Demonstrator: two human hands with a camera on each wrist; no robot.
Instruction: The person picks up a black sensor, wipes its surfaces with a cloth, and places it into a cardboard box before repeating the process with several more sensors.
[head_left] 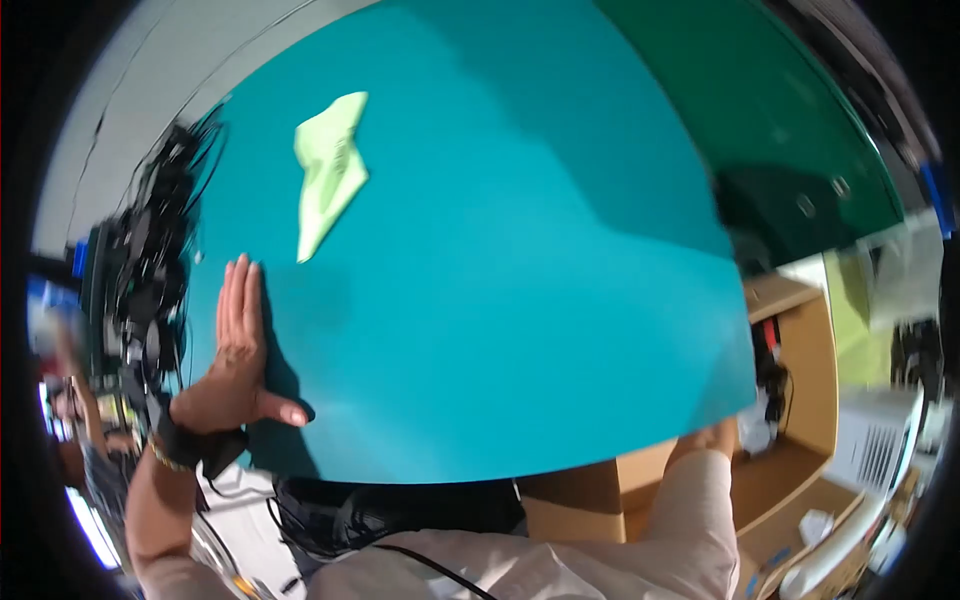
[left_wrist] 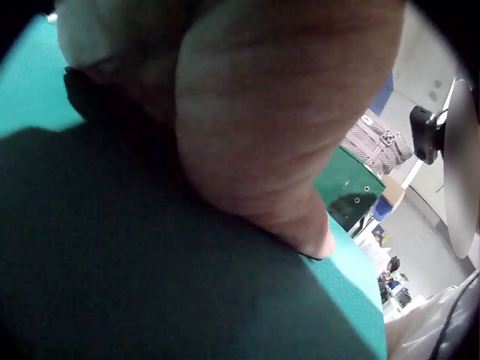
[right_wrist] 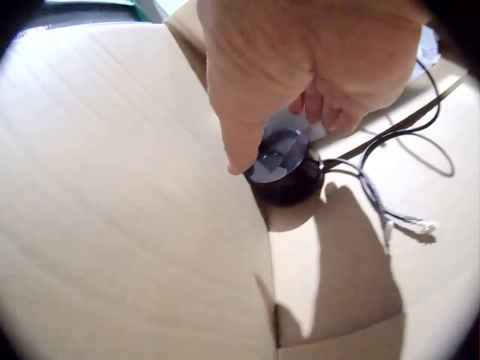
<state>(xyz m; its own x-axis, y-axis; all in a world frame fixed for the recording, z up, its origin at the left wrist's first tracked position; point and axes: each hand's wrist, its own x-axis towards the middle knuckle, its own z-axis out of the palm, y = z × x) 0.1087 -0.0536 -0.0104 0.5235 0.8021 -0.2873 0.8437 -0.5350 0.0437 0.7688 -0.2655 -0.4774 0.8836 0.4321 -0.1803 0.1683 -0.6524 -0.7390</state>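
Note:
My left hand (head_left: 235, 340) lies on the left part of the teal tabletop (head_left: 480, 340), fingers straight and together, thumb spread sideways. In the left wrist view its palm and thumb (left_wrist: 307, 232) rest on that surface. My right hand (right_wrist: 300, 75) reaches down inside a cardboard box (right_wrist: 135, 195); in the head view most of it is hidden past the table's right edge. Below it in the box is a black round device (right_wrist: 289, 176) with a glossy top and a black cable (right_wrist: 367, 161) ending in small white connectors. The thumb tip is right at the device's left rim, the other fingers loosely bent above it.
A crumpled pale green cloth (head_left: 330, 170) lies toward the table's far left. Black devices with tangled cables (head_left: 155, 250) line the left edge. A dark green panel (head_left: 780, 120) stands beyond the right side. A white appliance (head_left: 875, 440) is right of the box.

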